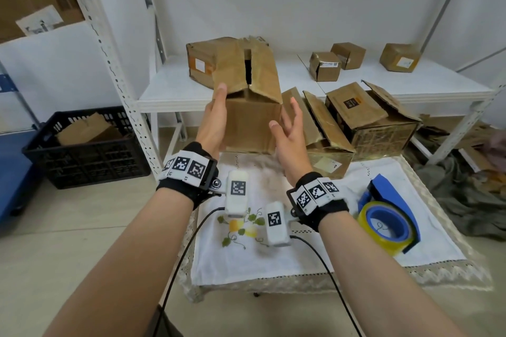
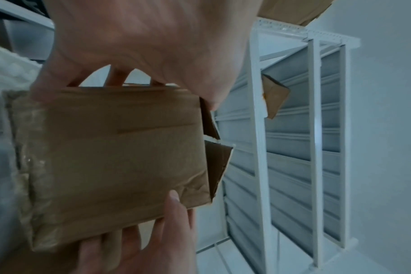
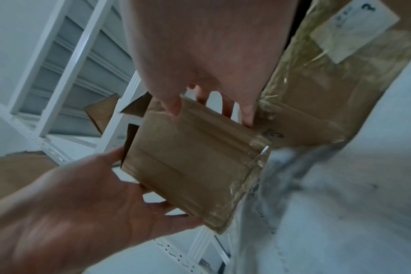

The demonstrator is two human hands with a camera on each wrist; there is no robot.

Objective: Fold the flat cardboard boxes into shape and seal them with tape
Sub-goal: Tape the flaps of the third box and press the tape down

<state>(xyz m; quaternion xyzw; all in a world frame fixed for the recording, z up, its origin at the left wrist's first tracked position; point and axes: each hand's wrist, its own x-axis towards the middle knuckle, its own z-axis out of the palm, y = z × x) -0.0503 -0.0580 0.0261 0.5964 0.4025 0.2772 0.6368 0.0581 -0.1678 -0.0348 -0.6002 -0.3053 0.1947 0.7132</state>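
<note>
I hold a brown cardboard box (image 1: 252, 123) upright between my two hands, above the far edge of a small cloth-covered table (image 1: 301, 260). My left hand (image 1: 216, 109) lies flat against its left side with the fingers straight. My right hand (image 1: 287, 123) presses its right side, fingers spread and thumb on the front face. The top flaps (image 1: 241, 68) are folded down with a dark gap between them. In the left wrist view the box (image 2: 117, 157) sits between the left hand (image 2: 153, 46) and the right hand (image 2: 157, 231). A blue tape dispenser (image 1: 388, 216) with a yellowish roll lies on the cloth at right.
A white metal shelf (image 1: 301, 85) behind the table carries several cardboard boxes, among them small ones (image 1: 325, 65). Open boxes (image 1: 369, 123) stand to the right of the held one. A black crate (image 1: 90, 145) with cardboard sits on the floor at left. Crumpled cloth (image 1: 465, 200) lies at right.
</note>
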